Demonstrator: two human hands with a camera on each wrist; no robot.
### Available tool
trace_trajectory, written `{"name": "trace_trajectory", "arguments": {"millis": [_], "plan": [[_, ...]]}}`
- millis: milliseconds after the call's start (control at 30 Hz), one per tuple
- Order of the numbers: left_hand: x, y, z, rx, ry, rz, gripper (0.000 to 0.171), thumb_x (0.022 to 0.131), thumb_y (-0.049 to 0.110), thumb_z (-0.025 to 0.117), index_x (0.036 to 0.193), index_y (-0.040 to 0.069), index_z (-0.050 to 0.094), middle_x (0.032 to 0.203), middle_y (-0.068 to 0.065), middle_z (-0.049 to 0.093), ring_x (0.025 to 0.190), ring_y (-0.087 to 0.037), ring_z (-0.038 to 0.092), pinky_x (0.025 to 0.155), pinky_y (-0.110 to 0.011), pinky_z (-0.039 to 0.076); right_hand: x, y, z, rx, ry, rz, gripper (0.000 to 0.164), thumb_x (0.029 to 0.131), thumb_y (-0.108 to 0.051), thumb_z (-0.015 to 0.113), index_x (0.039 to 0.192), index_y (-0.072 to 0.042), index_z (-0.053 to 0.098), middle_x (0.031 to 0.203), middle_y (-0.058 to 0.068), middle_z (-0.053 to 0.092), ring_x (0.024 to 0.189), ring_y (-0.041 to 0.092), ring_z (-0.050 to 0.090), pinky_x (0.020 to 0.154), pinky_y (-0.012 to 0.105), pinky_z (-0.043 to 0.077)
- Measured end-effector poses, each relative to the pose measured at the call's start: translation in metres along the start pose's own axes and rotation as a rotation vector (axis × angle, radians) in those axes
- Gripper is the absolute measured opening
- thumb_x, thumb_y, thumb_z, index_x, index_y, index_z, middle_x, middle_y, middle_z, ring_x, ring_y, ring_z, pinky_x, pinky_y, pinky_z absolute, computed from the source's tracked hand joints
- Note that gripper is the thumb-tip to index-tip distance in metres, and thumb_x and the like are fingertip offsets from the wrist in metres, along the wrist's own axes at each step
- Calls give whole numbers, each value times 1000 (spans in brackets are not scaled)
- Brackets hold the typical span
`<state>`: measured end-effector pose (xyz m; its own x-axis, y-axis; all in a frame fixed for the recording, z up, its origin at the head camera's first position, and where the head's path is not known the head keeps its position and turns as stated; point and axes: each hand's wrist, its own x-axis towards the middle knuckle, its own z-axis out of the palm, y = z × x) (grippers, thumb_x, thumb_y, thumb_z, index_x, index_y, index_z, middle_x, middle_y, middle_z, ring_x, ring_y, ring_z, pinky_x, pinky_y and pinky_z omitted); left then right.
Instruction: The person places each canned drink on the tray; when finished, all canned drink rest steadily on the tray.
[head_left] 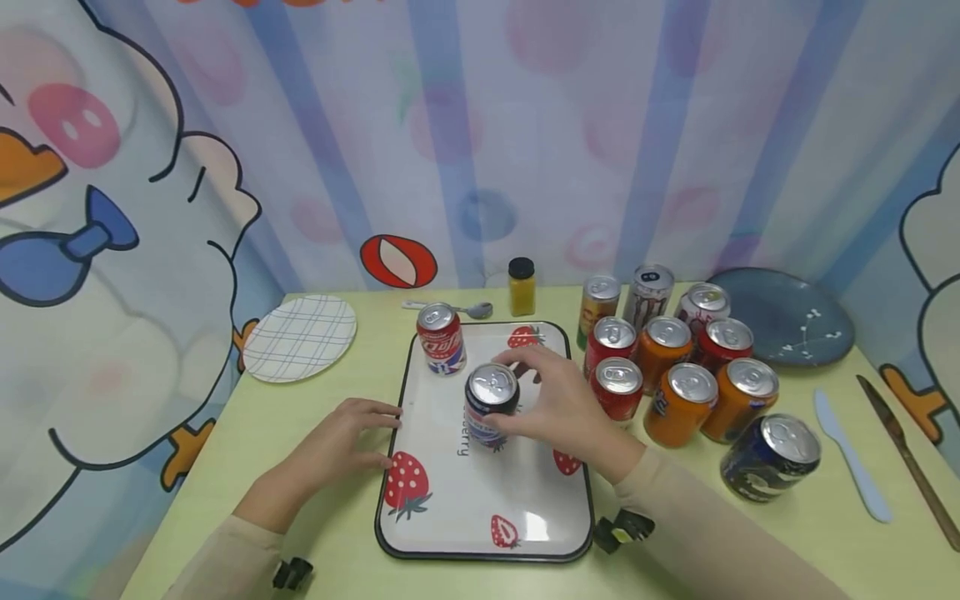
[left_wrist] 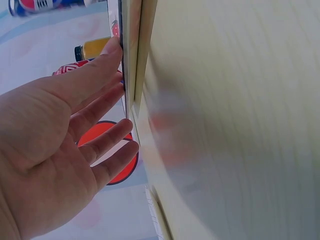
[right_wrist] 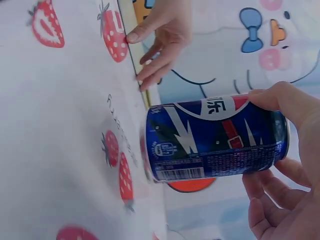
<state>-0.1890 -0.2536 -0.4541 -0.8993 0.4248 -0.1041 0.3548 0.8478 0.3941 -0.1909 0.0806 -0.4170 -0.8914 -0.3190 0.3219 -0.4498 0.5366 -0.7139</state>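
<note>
My right hand (head_left: 564, 407) grips a blue soda can (head_left: 487, 417) near its top, thumb on one side and fingers on the other. In the right wrist view the can (right_wrist: 200, 145) shows white and red markings and a barcode. It is upright over the middle of a white strawberry-print tray (head_left: 450, 529); whether its base touches the tray I cannot tell. With loosely extended fingers, my left hand (head_left: 330, 454) touches the tray's left edge, as the left wrist view also shows. Towards the tray's far left corner stands a red soda can (head_left: 441, 342).
Several orange soda cans (head_left: 680, 404), red cans (head_left: 617, 389) and tall cans (head_left: 649, 296) crowd the right side, with a dark can (head_left: 770, 458) nearer. A dark plate (head_left: 780, 312), knives (head_left: 851, 458), a checked plate (head_left: 300, 337), a spoon (head_left: 478, 310) and a yellow jar (head_left: 522, 292) surround the tray.
</note>
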Motion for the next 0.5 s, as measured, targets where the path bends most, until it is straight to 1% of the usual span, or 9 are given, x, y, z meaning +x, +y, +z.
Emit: {"name": "trace_trajectory", "arguments": {"millis": [133, 233, 367, 500], "plan": [[0, -1, 0, 1, 3, 2, 51, 80, 24, 90, 126, 11, 74, 143, -6, 65, 139, -37, 50, 117, -58, 43, 21, 1, 23, 3, 2, 34, 63, 70, -34, 97, 124, -19, 67, 119, -6, 71, 105, 13, 64, 86, 34, 57], [0, -2, 0, -2, 3, 7, 50, 80, 25, 90, 126, 12, 75, 143, -6, 65, 138, -37, 50, 117, -58, 43, 34, 2, 38, 12, 1, 60, 65, 71, -34, 96, 126, -19, 67, 122, -5, 69, 107, 14, 64, 87, 34, 58], [0, -2, 1, -4, 4, 14, 50, 80, 26, 90, 126, 12, 75, 143, -6, 65, 138, -37, 51, 117, -58, 42, 46, 0, 54, 9, -11, 75, 65, 73, -33, 96, 128, -17, 66, 127, -2, 67, 109, 16, 65, 89, 34, 59], [0, -2, 1, 2, 2, 7, 50, 80, 28, 89, 126, 13, 75, 143, -6, 64, 138, -37, 50, 117, -59, 42, 54, -4, 66, -10, -24, 73, 64, 74, -35, 94, 129, -17, 65, 129, -1, 66, 110, 16, 65, 88, 33, 59]]}}
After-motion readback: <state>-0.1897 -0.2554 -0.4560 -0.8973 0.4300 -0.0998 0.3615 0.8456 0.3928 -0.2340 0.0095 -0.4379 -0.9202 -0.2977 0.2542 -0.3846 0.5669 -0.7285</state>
